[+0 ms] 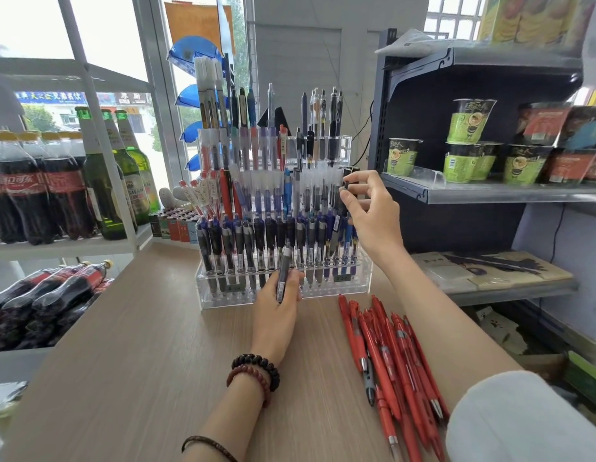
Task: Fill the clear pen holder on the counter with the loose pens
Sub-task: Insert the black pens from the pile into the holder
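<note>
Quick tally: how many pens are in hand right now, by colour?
Grey pen, held in left hand: 1
Black pen, pinched by right hand: 1
Total: 2

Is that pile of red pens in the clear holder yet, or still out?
Out. The red pens lie flat in a pile on the counter, in front of the clear holder, near its right end.

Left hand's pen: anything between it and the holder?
Nothing visible. The left hand holds the pen just before the holder's front row. That row looks packed, so I can't spot a free slot there. The right hand pinches a black pen at the right end of a higher tier, clear of the path.
</note>
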